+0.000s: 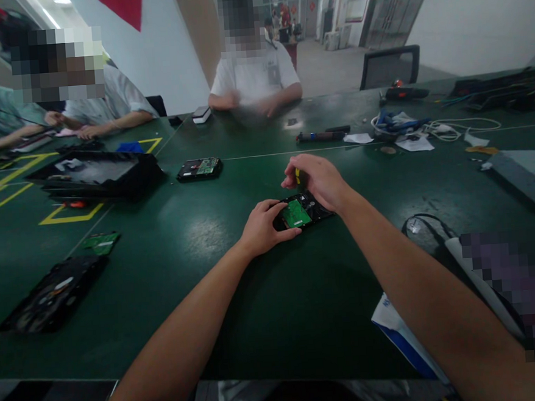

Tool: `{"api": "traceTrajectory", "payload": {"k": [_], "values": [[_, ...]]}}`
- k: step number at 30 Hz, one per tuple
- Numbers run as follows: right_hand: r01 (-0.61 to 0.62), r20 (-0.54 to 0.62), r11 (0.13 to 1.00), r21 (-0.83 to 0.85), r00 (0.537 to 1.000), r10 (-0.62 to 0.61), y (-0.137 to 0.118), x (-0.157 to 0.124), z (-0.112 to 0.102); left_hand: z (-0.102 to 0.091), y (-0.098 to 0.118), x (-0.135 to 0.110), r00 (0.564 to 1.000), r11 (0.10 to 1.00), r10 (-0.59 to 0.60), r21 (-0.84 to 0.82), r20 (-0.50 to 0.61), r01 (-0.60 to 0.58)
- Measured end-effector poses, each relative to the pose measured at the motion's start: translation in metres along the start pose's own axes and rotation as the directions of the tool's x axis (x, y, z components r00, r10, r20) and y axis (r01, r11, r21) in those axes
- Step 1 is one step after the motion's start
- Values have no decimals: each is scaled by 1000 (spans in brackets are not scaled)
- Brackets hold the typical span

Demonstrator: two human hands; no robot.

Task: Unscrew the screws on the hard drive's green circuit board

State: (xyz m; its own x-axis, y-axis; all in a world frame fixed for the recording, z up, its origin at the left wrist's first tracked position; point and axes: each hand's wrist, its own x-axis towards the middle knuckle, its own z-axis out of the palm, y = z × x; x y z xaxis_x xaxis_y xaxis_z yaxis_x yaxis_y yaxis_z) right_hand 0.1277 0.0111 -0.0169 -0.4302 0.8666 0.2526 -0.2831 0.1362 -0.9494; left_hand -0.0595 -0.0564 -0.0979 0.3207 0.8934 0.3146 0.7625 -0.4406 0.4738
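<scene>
With our left hand [265,226] we grip the left end of a hard drive [314,208] lying on the green bench [230,194], its circuit board [296,213] facing up. Our right hand [316,177] grasps a yellow-and-black screwdriver [298,176] above it; we cannot tell whether the tip touches.

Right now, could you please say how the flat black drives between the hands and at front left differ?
The held drive carries a green board; the front left drive shows none on top. The left hand grips the first; the second lies untouched. Both are black.
</scene>
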Motion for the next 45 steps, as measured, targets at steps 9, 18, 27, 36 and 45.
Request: {"api": "traceTrajectory", "payload": {"k": [9, 18, 27, 36, 45], "values": [[49, -11, 999, -2, 999, -49, 0, -1, 0, 0, 0, 0, 1000, 1000, -7, 7, -1, 7], [12, -18, 997, 74, 1000, -11, 1, 0, 1, 0, 1, 0, 1000, 1000, 1, 12, 1, -1], [83, -62, 996, 10, 995, -82, 4, 3, -3, 3, -2, 0, 1000, 1000, 1, 3, -10, -1], [69, -29, 998, 3, 997, -69, 4, 2, -3, 2, -1, -1, 1000, 1000, 3, 10, -7, -3], [53, -67, 998, -21, 996, -55, 2, 2, 0, 0, -2, 0, 1000, 1000, 27, 5, 10, -27]]}}
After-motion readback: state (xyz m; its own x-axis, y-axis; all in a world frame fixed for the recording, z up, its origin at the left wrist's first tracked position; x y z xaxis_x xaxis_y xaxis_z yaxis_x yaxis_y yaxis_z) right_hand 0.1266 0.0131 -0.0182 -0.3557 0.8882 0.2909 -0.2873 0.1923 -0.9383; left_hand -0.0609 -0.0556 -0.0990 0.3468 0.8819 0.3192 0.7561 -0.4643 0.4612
